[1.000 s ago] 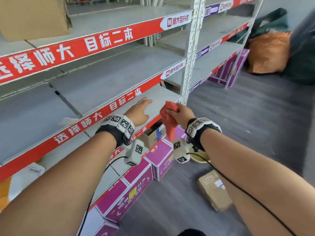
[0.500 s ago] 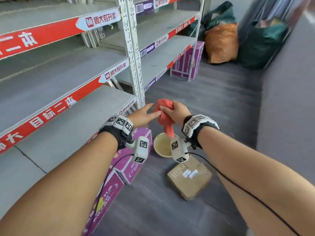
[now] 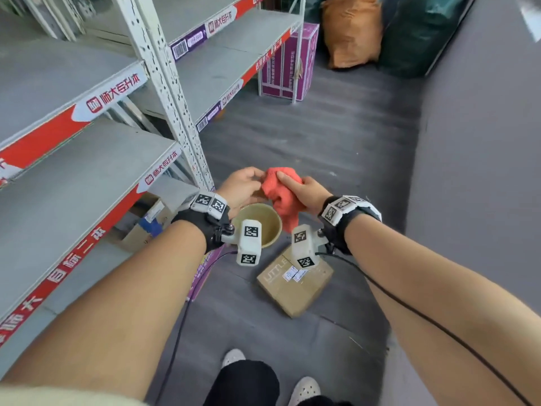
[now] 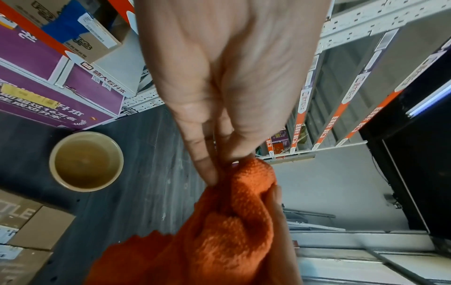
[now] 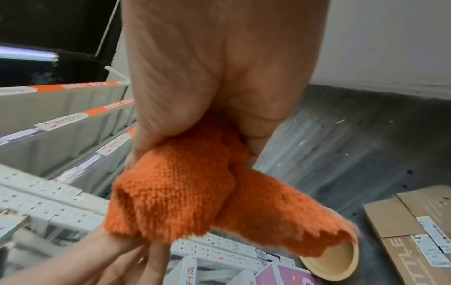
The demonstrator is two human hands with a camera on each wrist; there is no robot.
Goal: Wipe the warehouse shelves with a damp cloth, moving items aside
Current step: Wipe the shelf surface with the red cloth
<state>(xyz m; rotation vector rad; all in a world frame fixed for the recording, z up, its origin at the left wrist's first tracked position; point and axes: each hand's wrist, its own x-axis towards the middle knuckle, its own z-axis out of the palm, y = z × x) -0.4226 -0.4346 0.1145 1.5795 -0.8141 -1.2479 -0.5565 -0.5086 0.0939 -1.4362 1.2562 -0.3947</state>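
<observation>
An orange-red knitted cloth (image 3: 281,191) hangs bunched between both hands, above a beige bowl (image 3: 265,230) of water on the floor. My right hand (image 3: 292,184) grips the cloth's upper part, fingers curled round it (image 5: 185,185). My left hand (image 3: 257,178) pinches the cloth's edge with thumb and fingertips (image 4: 209,173). In the left wrist view the cloth (image 4: 231,231) trails down and the bowl (image 4: 85,159) lies to its left. The grey shelves (image 3: 87,183) with red front strips stand bare at my left.
A flat cardboard box (image 3: 294,284) lies on the floor just beyond the bowl. Purple cartons (image 3: 288,63) stand under the far shelf, others under the near one. Orange (image 3: 351,30) and green (image 3: 418,33) bags sit at the aisle's end. A grey wall (image 3: 483,171) runs along the right.
My view swung from the shelf down to the floor. The left hand left the shelf edge and took hold of the cloth. Both hands now hold it over the bowl.
</observation>
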